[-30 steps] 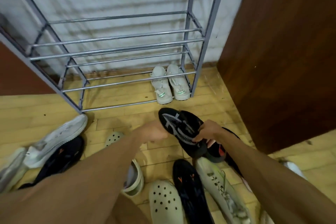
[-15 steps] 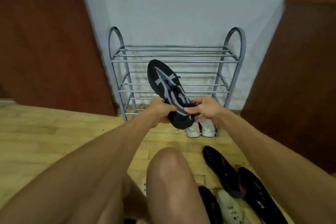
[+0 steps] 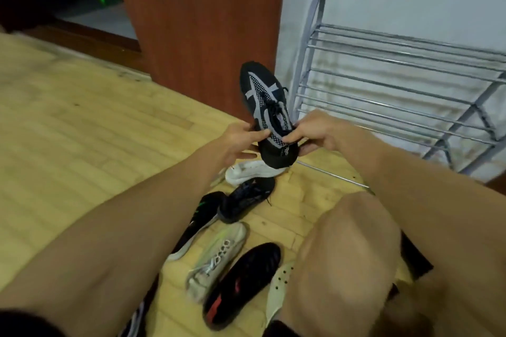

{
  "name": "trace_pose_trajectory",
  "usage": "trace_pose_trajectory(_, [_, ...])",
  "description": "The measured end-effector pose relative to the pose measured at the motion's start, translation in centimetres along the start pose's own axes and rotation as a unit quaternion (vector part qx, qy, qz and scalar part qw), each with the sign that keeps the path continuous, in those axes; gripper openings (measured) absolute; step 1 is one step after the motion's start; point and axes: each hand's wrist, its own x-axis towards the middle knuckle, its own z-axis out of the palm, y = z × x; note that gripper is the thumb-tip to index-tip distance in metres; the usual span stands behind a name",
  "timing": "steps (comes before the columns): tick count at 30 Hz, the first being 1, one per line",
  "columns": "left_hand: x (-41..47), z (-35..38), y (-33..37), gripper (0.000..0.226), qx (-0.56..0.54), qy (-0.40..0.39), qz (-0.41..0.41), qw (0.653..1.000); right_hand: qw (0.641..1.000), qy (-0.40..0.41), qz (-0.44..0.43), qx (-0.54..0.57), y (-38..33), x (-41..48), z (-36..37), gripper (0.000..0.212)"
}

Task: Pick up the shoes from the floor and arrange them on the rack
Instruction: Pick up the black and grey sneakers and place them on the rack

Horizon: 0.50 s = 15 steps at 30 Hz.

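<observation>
Nearest, a bare knee [image 3: 347, 260] rises at right, with a loose cluster of shoes on the pale wood-plank floor [image 3: 68, 131] to its left: a black shoe with red marks [image 3: 241, 284], a grey-white laced trainer [image 3: 216, 260] and further dark ones. Beyond these both forearms reach forward, the left hand [image 3: 241, 142] and right hand [image 3: 312, 131] each closed around the heel end of a black mesh trainer with grey stripes [image 3: 267, 109], held off the floor with its toe pointing up and away. Farthest right stands the grey metal-bar shoe rack [image 3: 397, 85] against the white wall, just beyond the held trainer.

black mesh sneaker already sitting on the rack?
No, both the left hand and the right hand hold the black mesh sneaker in the air, beside the metal shoe rack.
</observation>
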Motion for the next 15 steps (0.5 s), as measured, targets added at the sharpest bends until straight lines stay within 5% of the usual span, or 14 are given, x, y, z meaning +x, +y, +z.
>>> trace_pose_trajectory(5, [-0.2, -4.9, -10.0, 0.053, 0.007, 0.020, -0.094, 0.995, 0.997, -0.005, 0.054, -0.047, 3.2, 3.0, 7.9, 0.041])
trace_pose_trajectory(9, [-1.2, -6.7, -18.5, 0.023, 0.031, 0.038, -0.190, 0.981, 0.994, -0.009, 0.085, -0.073, 6.8, 4.3, 12.6, 0.042])
trace_pose_trajectory(15, [-6.2, -9.0, -30.7, 0.046, 0.186, 0.099, -0.291, 0.933, 0.984, -0.071, 0.129, -0.103, 10.6, 5.4, 18.9, 0.045])
